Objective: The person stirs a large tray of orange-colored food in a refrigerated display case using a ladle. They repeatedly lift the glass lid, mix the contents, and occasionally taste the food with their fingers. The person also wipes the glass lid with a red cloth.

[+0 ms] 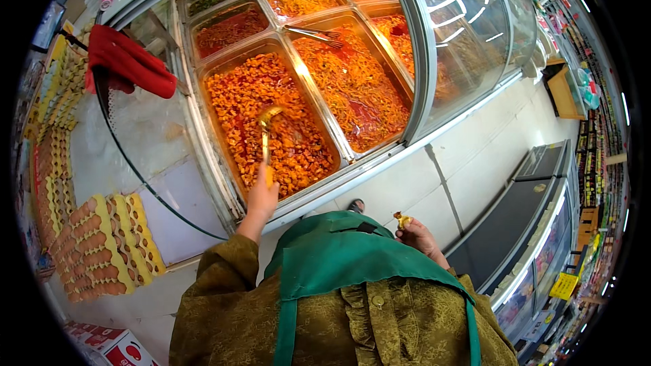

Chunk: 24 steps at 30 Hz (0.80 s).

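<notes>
My left hand [262,198] grips the yellow handle of a metal ladle [265,140]. The ladle's bowl rests among diced, red-oiled pickles [241,86] in the nearest metal pan [204,63]. By the right side of my green apron [330,249], my right hand [418,236] pinches a small, yellowish, crumpled item [402,220] with a dark tip; what it is cannot be made out. In the neighbouring pan of shredded pickles [330,68], metal tongs [315,34] lie across the far end.
A curved glass cover [463,40] encloses the counter's right part. A red cloth [127,63] hangs at left, above stacked egg trays [101,249]. A dark-topped freezer [498,223] stands to the right across the tiled floor [407,178]. Stocked shelves [595,162] line the far right.
</notes>
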{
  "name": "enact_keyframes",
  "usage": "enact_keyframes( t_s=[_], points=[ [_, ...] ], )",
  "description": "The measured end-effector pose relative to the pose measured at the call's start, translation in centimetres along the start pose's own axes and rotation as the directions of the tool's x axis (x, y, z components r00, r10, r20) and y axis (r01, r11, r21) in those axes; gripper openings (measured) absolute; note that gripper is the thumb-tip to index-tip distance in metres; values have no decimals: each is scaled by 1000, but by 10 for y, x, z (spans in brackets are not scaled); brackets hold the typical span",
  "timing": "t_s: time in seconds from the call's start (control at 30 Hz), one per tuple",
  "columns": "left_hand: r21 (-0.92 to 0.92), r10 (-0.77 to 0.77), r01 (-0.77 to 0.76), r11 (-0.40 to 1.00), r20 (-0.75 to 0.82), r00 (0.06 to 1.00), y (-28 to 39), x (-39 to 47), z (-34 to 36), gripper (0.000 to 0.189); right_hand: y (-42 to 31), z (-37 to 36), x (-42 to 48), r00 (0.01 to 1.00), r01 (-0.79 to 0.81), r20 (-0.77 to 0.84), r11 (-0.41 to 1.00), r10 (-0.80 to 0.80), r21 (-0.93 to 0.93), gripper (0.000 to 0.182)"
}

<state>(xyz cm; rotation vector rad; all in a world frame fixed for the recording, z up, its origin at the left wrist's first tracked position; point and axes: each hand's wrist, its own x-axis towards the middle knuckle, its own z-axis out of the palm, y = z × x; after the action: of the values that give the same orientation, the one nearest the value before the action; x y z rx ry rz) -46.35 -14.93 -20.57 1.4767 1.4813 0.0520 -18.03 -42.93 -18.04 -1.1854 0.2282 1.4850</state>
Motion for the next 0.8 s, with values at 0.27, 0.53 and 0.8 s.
enact_keyframes(
  t_s=[0.27, 0.53, 0.8],
  points=[
    [-49, 402, -430, 902, -273, 874, -55, -52, 17, 58, -23, -5, 14, 999, 27, 42, 1000, -28, 6, 10],
    [-495, 131, -277, 824, -309, 942, -68, -89, 66, 24, -46, -26, 23, 994, 23, 108, 999, -20, -28, 13],
    [-783, -106, -59, 619, -158, 982, -48, -95, 105, 33, -83, -46, 28, 984, -38, 170, 994, 55, -100, 14]
  ],
)
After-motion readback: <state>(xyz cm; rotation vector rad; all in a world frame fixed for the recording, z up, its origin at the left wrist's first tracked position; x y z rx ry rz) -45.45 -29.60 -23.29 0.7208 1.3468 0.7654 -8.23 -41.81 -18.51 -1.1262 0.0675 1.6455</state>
